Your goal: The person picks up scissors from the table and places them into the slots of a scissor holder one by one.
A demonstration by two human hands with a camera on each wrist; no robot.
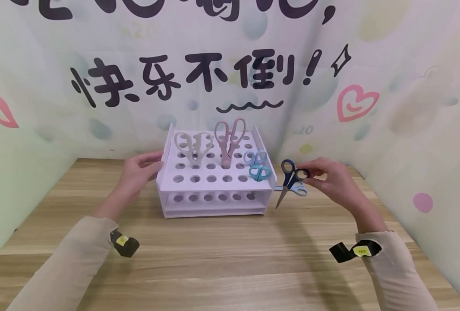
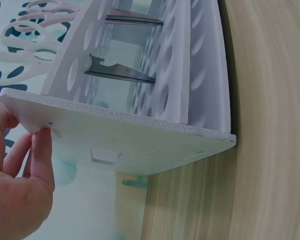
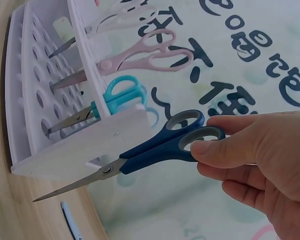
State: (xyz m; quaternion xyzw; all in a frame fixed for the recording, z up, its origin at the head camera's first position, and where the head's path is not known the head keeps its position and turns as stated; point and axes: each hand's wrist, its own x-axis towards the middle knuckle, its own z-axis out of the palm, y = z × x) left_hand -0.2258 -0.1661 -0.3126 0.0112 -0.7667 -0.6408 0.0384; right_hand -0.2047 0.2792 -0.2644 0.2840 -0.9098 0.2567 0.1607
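Observation:
My right hand pinches a handle ring of dark blue scissors with grey-lined rings. Their blades point down and left, beside the rack's right side panel. With fingertips at the outer face and edge of the left side panel, my left hand touches the white rack, a tiered board with rows of round holes. Standing in its holes are cream scissors, pink scissors, teal scissors and small light blue scissors. Behind the dark blue pair, other light blue scissors lie on the table.
The wood-grain table carries the rack toward its back edge. Behind it hangs a backdrop with black lettering and pink hearts. Both sleeved wrists wear small black devices, one at the left cuff.

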